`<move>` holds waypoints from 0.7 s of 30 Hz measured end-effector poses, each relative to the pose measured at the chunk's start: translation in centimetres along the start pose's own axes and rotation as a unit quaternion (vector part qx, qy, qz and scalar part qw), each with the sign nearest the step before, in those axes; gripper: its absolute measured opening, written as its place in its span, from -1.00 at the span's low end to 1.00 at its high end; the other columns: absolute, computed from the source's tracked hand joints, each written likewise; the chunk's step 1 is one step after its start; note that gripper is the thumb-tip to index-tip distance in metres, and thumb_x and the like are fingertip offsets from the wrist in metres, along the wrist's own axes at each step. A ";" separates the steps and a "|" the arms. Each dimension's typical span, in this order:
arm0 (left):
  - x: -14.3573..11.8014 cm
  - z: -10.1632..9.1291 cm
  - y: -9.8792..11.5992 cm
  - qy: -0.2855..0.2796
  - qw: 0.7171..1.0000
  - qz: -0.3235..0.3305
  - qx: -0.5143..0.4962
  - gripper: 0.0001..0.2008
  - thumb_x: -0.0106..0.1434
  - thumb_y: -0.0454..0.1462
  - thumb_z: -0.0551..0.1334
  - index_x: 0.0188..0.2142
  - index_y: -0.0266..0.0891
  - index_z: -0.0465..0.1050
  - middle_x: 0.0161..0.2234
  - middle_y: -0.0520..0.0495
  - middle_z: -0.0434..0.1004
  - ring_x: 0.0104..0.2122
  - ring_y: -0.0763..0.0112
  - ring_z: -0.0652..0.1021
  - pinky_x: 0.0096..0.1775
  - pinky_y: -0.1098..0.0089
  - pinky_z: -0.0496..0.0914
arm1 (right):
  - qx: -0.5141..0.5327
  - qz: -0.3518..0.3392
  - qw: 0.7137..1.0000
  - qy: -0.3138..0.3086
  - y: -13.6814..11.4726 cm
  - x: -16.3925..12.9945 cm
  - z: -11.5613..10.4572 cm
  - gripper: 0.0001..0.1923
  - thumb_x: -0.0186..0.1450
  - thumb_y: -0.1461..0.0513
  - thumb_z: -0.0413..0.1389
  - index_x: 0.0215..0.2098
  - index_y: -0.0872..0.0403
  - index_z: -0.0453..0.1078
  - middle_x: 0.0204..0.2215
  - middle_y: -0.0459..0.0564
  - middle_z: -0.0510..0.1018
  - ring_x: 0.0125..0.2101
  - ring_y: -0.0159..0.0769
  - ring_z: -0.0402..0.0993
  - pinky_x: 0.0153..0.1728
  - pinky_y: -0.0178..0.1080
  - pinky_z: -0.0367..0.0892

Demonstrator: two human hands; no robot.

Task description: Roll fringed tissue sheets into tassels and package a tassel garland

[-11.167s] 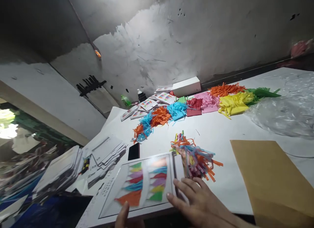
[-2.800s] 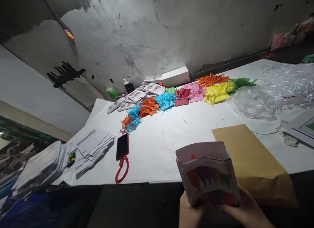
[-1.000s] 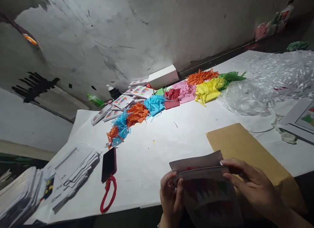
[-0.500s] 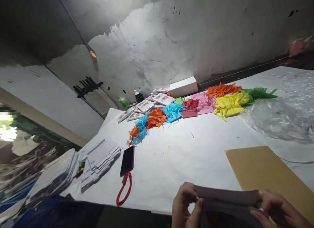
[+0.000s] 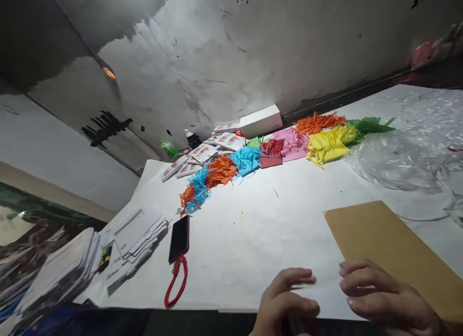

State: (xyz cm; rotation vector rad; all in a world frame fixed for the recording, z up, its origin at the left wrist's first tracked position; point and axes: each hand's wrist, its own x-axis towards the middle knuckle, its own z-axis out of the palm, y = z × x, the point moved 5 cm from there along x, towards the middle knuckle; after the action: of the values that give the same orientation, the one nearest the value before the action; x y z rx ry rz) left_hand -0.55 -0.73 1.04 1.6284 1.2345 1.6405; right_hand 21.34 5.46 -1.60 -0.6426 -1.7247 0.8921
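My white surface (image 5: 231,259) holds a row of colourful fringed bundles (image 5: 272,153). Nearer me lie a phone (image 5: 179,238) and a brown sheet (image 5: 390,249).

Wall (image 5: 289,46): behind the table (image 5: 224,268).
Fringed paper bunches (image 5: 247,158): in a bent row along the table's back.
Flag packs (image 5: 203,153): in a pile behind the row's left part.
Box (image 5: 261,120): right of the packs, behind the bunches.
Bottle (image 5: 193,140): behind the packs.
Plastic film (image 5: 394,160): right of the bunches.
Kraft paper (image 5: 390,239): on the right, in front of the film.
Phone (image 5: 179,238): on the left, with its strap (image 5: 185,275) in front.
Paper stack (image 5: 135,237): left of the phone.
Left hand (image 5: 282,300): at the table's front edge, left of the right hand (image 5: 390,295).
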 end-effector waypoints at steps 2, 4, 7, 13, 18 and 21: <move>0.8 -0.2 -0.1 -0.058 0.998 0.005 0.024 -0.78 0.33 -0.04 0.33 -0.15 -0.07 0.60 -0.01 -0.25 0.65 -0.11 0.06 0.67 -0.11 0.17 0.59 | -0.082 -0.066 0.994 -0.027 -0.7 -0.1 -0.1 -0.76 0.44 0.08 0.13 -0.02 -0.31 0.60 -0.21 -0.10 0.73 -0.07 -0.06 0.64 0.14 0.04 0.44; 1.8 -0.1 0.1 -0.132 0.989 0.040 0.048 -0.79 0.35 -0.18 0.33 -0.04 -0.09 0.55 -0.04 -0.25 0.68 -0.10 0.13 0.68 -0.11 0.26 0.60 | -0.195 -0.115 0.973 -0.053 -1.3 -0.3 -0.1 -0.64 0.54 0.20 -0.04 0.16 -0.19 0.50 -0.08 -0.09 0.70 -0.01 -0.21 0.62 0.25 -0.03 0.34; 3.1 0.1 0.6 -0.177 0.979 0.079 0.053 -0.68 0.38 -0.25 0.30 0.11 -0.14 0.45 -0.06 -0.24 0.67 -0.10 0.21 0.68 -0.10 0.33 0.60 | -0.325 -0.209 0.915 -0.114 -2.1 -0.6 -0.1 -0.52 0.54 0.38 -0.21 0.23 0.10 0.42 0.09 0.06 0.61 0.16 -0.26 0.49 0.32 -0.08 0.25; 2.8 0.6 0.3 -0.177 0.980 0.073 0.058 -0.73 0.41 -0.19 0.26 0.07 -0.17 0.48 -0.09 -0.22 0.63 -0.14 0.29 0.66 -0.14 0.40 0.58 | -0.390 -0.306 0.851 -0.174 -3.0 0.6 -0.4 -0.55 0.50 0.38 -0.17 0.22 0.23 0.41 0.07 0.15 0.62 0.13 -0.11 0.50 0.29 0.04 0.28; 2.1 0.9 -0.6 -0.144 0.986 0.075 0.048 -0.74 0.42 -0.20 0.25 0.07 -0.17 0.48 -0.11 -0.19 0.60 -0.18 0.33 0.65 -0.20 0.44 0.57 | -0.409 -0.303 0.843 -0.173 -2.9 0.7 0.8 -0.47 0.43 0.41 -0.22 0.22 0.30 0.40 -0.04 0.22 0.66 -0.01 0.03 0.58 0.24 0.18 0.23; 1.9 0.8 -0.7 -0.146 0.986 0.055 0.051 -0.73 0.38 -0.32 0.28 0.07 -0.14 0.49 -0.12 -0.16 0.61 -0.18 0.33 0.65 -0.20 0.43 0.57 | -0.379 -0.299 0.859 -0.172 -3.1 1.4 0.9 -0.51 0.46 0.39 -0.18 0.23 0.24 0.40 -0.01 0.18 0.65 0.01 -0.02 0.55 0.21 0.11 0.28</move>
State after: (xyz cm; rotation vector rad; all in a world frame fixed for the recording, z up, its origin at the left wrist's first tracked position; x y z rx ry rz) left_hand -0.20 1.46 1.28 1.9493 1.1099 1.3562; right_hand 20.03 4.49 1.48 -0.3890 -2.4260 -0.1639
